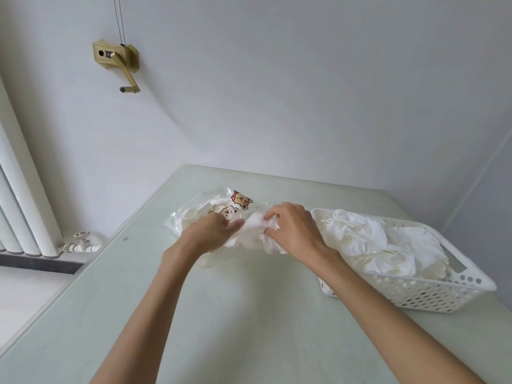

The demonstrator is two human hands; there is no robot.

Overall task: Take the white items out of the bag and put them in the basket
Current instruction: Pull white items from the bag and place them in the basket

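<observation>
While left hand (213, 228) holds bag (194, 214), right hand (293, 225) pinches white item (257, 231).

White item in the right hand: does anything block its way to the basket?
Nothing visible does. The right hand grips the white item at the bag's mouth; the basket sits open-topped just to its right, already holding white items.

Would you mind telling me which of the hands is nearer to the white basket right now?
Right. The right hand grips a white item at the bag's mouth, just left of the basket. The left hand holds the bag, farther left, beyond the right hand.
</observation>
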